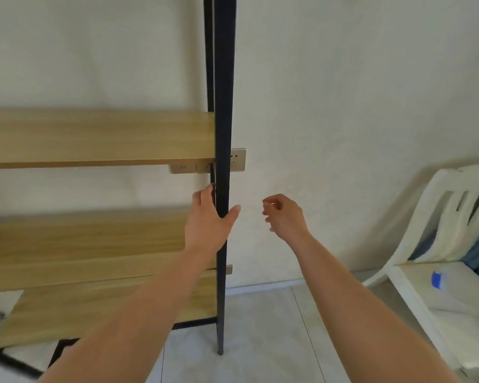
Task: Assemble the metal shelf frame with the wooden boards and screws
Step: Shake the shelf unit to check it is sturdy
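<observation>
A black metal shelf frame stands upright against the wall, its right-hand post (224, 106) running from the top of the view down to the floor. Three wooden boards sit in it: an upper one (100, 136), a middle one (80, 244) and a lower one (94, 308). My left hand (209, 219) grips the post between the upper and middle boards, thumb on the right side, fingers round the left. My right hand (284, 215) hovers in the air to the right of the post, fingers loosely curled, holding nothing. No screws are visible.
Beige wall sockets (237, 160) sit behind the post at upper-board height. A white plastic chair (426, 286) with blue fabric and a blue-capped object on its seat stands at the right. Tiled floor (260, 341) lies below. A dark frame bar (9, 360) lies at bottom left.
</observation>
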